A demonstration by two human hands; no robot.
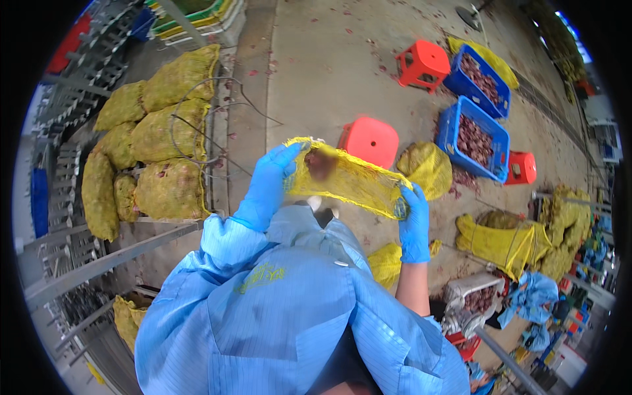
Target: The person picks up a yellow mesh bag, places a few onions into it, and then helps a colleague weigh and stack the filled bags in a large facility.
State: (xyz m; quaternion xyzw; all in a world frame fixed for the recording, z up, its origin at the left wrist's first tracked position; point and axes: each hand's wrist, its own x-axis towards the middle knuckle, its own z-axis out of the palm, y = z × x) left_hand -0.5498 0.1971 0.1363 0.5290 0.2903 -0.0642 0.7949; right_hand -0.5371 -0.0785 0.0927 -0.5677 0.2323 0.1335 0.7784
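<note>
My left hand [269,180], in a blue glove, grips one end of the rim of a yellow mesh sack [355,185]. The other end of that rim is held by my right hand [414,222], also gloved in blue. Between both hands the sack's mouth is stretched wide. A blurred dark reddish thing [321,163] shows at the sack near my left hand; whether it is inside or behind the mesh I cannot tell. Just beyond the sack stands a red plastic stool [370,143].
Full mesh sacks [170,131] are stacked at the left beside a metal rail [113,254]. Blue crates [449,131] of red onions, another red stool [424,64] and yellow sacks [424,170] stand to the right. People in blue smocks [531,298] are at the lower right.
</note>
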